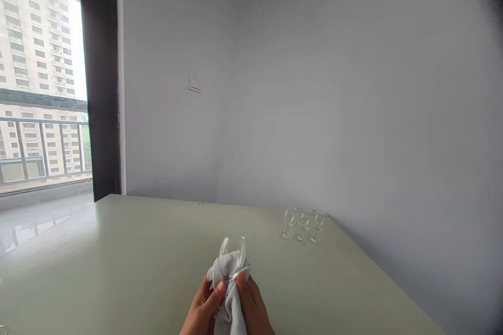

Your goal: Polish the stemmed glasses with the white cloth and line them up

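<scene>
A small clear stemmed glass (234,247) sticks up out of a white cloth (231,293) at the bottom middle of the head view. My left hand (201,309) is closed around the cloth and glass from the left. My right hand (253,306) presses the cloth against the glass from the right, fingers closed. The glass's stem and foot are hidden under the cloth.
The pale green table (118,261) runs to the grey wall. Three small stemmed glasses (303,224) stand in a row near the table's far right edge. A window with a dark frame (100,78) is at the left.
</scene>
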Tool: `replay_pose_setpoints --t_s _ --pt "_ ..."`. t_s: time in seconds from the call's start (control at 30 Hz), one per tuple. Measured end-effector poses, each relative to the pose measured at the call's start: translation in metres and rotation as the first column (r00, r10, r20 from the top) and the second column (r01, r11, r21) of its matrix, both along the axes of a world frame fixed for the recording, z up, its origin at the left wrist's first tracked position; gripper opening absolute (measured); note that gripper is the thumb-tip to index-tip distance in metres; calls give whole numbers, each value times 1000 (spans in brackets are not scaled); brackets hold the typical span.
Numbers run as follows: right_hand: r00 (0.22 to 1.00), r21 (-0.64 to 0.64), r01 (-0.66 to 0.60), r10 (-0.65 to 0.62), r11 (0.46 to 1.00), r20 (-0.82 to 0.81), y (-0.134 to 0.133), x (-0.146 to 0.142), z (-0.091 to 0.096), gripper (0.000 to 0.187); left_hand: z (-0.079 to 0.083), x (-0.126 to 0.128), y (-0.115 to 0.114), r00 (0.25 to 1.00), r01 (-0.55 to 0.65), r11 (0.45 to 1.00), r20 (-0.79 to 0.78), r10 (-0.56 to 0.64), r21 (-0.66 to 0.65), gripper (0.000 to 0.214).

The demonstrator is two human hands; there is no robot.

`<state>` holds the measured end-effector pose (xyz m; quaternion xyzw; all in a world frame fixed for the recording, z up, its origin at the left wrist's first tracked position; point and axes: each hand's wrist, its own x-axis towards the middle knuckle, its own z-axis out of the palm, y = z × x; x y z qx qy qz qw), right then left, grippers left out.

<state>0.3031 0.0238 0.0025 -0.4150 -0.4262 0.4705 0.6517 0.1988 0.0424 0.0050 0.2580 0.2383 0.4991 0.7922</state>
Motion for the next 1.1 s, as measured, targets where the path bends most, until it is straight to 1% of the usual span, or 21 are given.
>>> replay_pose_setpoints --t_s 0.07,0.17,0.23,0.27,0.33,0.37,0.4,0.43,0.5,0.57,0.63,0.67,0.73,0.8,0.83,0.9,0.93,0.97,1.0,1.07,1.1 --pt "999 24 -25 26 999 -24 -1 -9 -3 50 -5 2 2 998 -57 998 -26 58 15 47" --pt "997 54 -25 28 998 -65 2 -15 -9 52 -15 4 5 990 -95 995 -103 96 12 70" --pt "996 42 -13 16 999 -83 5 -13 -10 51 -16 2 8 961 -150 989 -234 150 15 86" --pt "998 32 -6 9 999 -67 6 -10 -9 50 -15 0 9 927 -194 980 -319 198 45 91" --pt "999 6 31 -31 1000 15 7 -3 -4 47 -8 -6 11 831 -270 947 -455 320 172 91" --pt "996 -5 54 -54 999 75 6 -1 -1 47 -3 -10 11 791 -278 930 -492 363 240 85" --pt "988 -6 75 -74 997 135 5 1 2 47 1 -13 11 779 -250 925 -508 368 286 77" --pt "978 1 87 -86 996 190 4 2 3 47 6 -16 11 794 -198 931 -507 335 305 70" --pt "952 37 80 -88 996 294 3 1 1 46 10 -17 9 869 -60 962 -461 181 265 60" --pt "912 77 92 -115 993 394 3 -2 -7 43 10 -14 8 947 57 980 -322 7 189 58" --pt "841 129 143 -189 981 507 4 -4 -17 39 8 -10 8 984 108 985 -153 -88 133 52" --pt "784 178 167 -240 970 573 5 -4 -22 37 8 -9 8 991 115 988 -87 -106 106 46" --pt "618 317 159 -345 935 706 7 -2 -30 31 9 -9 9 996 86 995 -3 -86 49 33" --pt "438 440 58 -419 896 795 9 -2 -36 25 14 -13 10 999 32 999 19 -32 -4 26" --pt "368 484 -6 -448 875 815 10 -3 -39 23 16 -17 12 1000 2 1000 10 -2 -26 24" --pt "287 546 -107 -500 831 817 12 -7 -46 18 20 -26 18 998 -59 997 -30 58 -53 24" --pt "272 559 -135 -512 818 815 13 -9 -50 16 22 -32 22 995 -96 994 -44 94 -59 24" --pt "275 553 -138 -505 821 818 14 -10 -53 16 23 -37 27 990 -137 989 -44 135 -57 22" --pt "296 526 -105 -478 844 827 14 -10 -55 16 25 -42 33 984 -178 983 -25 177 -48 19" --pt "411 401 61 -389 914 824 14 -6 -56 16 27 -52 42 968 -242 970 59 243 -30 11" --pt "483 332 159 -367 930 795 13 -2 -53 19 28 -55 45 957 -267 963 110 269 -34 5"
